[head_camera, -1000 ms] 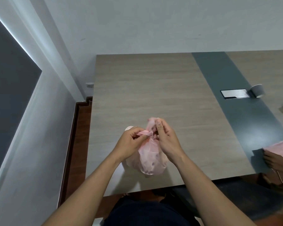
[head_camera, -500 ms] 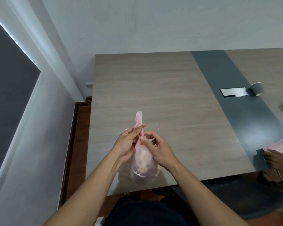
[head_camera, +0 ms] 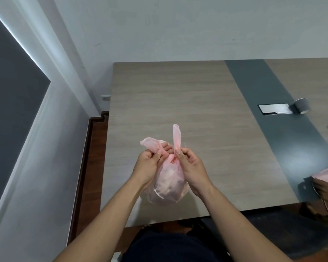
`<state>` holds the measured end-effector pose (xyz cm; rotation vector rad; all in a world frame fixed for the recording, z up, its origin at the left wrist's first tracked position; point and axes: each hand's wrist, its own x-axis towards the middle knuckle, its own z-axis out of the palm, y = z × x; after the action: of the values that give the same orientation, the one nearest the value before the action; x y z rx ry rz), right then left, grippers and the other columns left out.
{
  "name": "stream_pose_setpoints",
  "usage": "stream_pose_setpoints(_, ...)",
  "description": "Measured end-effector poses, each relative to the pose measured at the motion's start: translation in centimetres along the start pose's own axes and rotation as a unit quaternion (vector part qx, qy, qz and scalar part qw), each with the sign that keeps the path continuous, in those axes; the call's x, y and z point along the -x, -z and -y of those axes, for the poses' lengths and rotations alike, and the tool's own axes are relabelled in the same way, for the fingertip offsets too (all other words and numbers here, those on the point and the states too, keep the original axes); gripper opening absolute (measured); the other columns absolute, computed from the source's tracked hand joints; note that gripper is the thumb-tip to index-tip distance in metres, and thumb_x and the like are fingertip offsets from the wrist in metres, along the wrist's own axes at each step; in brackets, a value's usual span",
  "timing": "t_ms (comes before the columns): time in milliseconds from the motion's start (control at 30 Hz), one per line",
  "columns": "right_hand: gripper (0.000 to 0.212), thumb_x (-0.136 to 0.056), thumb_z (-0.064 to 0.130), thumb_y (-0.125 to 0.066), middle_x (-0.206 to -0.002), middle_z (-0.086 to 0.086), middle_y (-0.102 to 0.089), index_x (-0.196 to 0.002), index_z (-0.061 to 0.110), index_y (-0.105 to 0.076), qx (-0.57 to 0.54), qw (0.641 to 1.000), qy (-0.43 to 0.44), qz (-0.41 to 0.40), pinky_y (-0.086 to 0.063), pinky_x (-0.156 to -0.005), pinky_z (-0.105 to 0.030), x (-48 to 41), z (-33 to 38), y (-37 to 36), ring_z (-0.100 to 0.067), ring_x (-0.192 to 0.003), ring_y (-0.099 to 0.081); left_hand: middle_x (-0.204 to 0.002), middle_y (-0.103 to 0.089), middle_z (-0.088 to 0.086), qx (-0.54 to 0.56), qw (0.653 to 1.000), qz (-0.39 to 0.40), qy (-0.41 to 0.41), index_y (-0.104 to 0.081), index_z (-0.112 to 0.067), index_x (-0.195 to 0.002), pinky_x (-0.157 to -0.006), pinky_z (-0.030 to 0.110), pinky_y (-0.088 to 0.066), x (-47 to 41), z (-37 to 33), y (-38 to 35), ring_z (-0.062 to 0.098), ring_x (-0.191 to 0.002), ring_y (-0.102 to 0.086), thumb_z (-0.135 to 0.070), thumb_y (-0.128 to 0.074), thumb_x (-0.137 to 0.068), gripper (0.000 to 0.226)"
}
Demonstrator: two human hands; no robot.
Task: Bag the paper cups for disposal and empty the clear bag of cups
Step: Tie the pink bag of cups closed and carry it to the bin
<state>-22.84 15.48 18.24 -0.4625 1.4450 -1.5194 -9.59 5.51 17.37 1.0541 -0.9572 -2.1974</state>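
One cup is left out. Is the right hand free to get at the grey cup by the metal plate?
Probably not yet: the right hand pinches a handle of the pink bag. Nothing blocks the way to the grey cup, though it lies far.

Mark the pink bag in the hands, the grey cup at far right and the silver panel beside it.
pink plastic bag (head_camera: 168, 181): head view, bulging lower body.
grey paper cup (head_camera: 301, 104): head view, side wall.
silver panel (head_camera: 273, 108): head view, flat middle.
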Motion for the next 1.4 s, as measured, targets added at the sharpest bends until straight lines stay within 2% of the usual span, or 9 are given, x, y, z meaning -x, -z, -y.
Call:
stream_pose_setpoints(200, 0.026, -0.106, 0.013, -0.067, -0.117, -0.025, -0.078, -0.126, -0.002, -0.067, -0.100, 0.994, -0.029, 0.042, -0.064, -0.093, -0.039, -0.5, 0.4, -0.3, -0.027, -0.098, -0.078, -0.118, -0.084, 0.018, 0.063, 0.996, -0.065, 0.006, -0.067, 0.003, -0.129, -0.078, 0.029, -0.065, -0.4, -0.5, 0.5, 0.009, -0.065, -0.074, -0.007, -0.066, -0.111, 0.021)
stream_pose_setpoints(300, 0.028, -0.105, 0.014, -0.069, -0.112, -0.023, -0.079, -0.126, -0.003, -0.067, -0.108, 0.992, -0.047, 0.034, -0.064, -0.092, -0.041, -0.7, 0.5, -0.4, -0.028, -0.095, -0.077, -0.091, -0.079, 0.017, 0.081, 0.993, -0.084, 0.014, -0.069, 0.001, -0.111, -0.062, 0.025, -0.065, 0.2, -1.1, 0.0, 0.010, -0.056, -0.069, 0.001, -0.071, -0.105, 0.006)
stream_pose_setpoints(567, 0.025, -0.106, 0.016, -0.070, -0.118, -0.036, -0.074, -0.125, 0.000, -0.072, -0.067, 0.996, -0.060, -0.002, -0.057, -0.101, -0.056, -1.3, -0.3, -0.5, -0.037, -0.100, -0.072, -0.089, -0.080, 0.017, 0.025, 0.999, -0.040, 0.004, -0.083, -0.002, -0.113, -0.074, 0.027, -0.069, 0.4, -1.6, 0.1, 0.019, -0.069, -0.075, -0.001, -0.074, -0.100, 0.015)
stream_pose_setpoints(733, 0.014, -0.107, 0.013, -0.068, -0.095, -0.006, -0.085, -0.107, 0.012, -0.082, 0.182, 0.983, -0.012, 0.028, -0.060, -0.074, -0.035, -1.3, 0.5, -0.1, -0.016, -0.079, -0.076, -0.108, -0.075, 0.034, -0.106, 0.992, 0.060, 0.035, -0.061, -0.018, -0.155, -0.086, 0.030, -0.068, -0.5, -2.1, 2.3, 0.021, -0.079, -0.076, -0.015, -0.088, -0.082, 0.078)
stream_pose_setpoints(900, 0.026, -0.111, 0.022, -0.061, -0.111, 0.011, -0.084, -0.125, 0.031, -0.080, 0.306, 0.944, 0.037, 0.118, -0.064, -0.094, -0.037, -0.9, 2.3, 0.5, -0.013, -0.105, -0.079, -0.102, -0.082, 0.020, -0.078, 0.994, 0.064, 0.049, -0.079, 0.002, -0.127, -0.083, 0.029, -0.069, 0.1, -2.4, 1.9, 0.021, -0.082, -0.081, -0.009, -0.083, -0.086, 0.042)
stream_pose_setpoints(1067, 0.027, -0.105, 0.036, -0.069, -0.112, -0.002, -0.081, -0.131, 0.027, -0.073, 0.285, 0.939, 0.025, 0.191, -0.058, -0.101, -0.047, -0.9, 3.1, 1.2, -0.027, -0.109, -0.076, -0.089, -0.078, 0.019, -0.062, 0.996, 0.020, 0.062, -0.075, 0.002, -0.103, -0.069, 0.023, -0.066, -0.1, -1.7, 2.0, 0.015, -0.064, -0.075, 0.005, -0.076, -0.098, 0.006)
stream_pose_setpoints(1200, 0.024, -0.108, 0.032, -0.068, -0.088, -0.014, -0.079, -0.126, 0.016, -0.067, 0.240, 0.956, 0.016, 0.165, -0.055, -0.071, -0.027, -1.1, 3.1, 1.4, -0.014, -0.072, -0.072, -0.083, -0.077, 0.016, -0.129, 0.989, 0.037, 0.060, -0.066, -0.003, -0.094, -0.070, 0.023, -0.067, 0.1, -1.8, 2.3, 0.015, -0.064, -0.075, 0.007, -0.076, -0.100, 0.015)
stream_pose_setpoints(1300, 0.026, -0.109, 0.041, -0.063, -0.081, -0.019, -0.078, -0.110, 0.016, -0.069, 0.242, 0.963, 0.030, 0.114, -0.054, -0.063, -0.035, -1.3, 2.6, 1.0, -0.025, -0.058, -0.069, -0.092, -0.079, 0.020, -0.155, 0.985, 0.064, 0.046, -0.066, 0.002, -0.105, -0.080, 0.027, -0.069, 0.4, -2.0, 2.3, 0.017, -0.073, -0.079, 0.003, -0.074, -0.103, 0.009)
stream_pose_setpoints(1400, 0.024, -0.108, 0.044, -0.064, -0.076, -0.014, -0.080, -0.106, 0.021, -0.070, 0.280, 0.957, 0.034, 0.066, -0.057, -0.060, -0.041, -1.8, 1.8, 1.3, -0.031, -0.059, -0.073, -0.113, -0.080, 0.032, -0.161, 0.983, 0.077, 0.034, -0.065, 0.015, -0.118, -0.104, 0.046, -0.066, 0.7, -2.0, 2.3, 0.038, -0.104, -0.083, -0.012, -0.074, -0.108, 0.031)
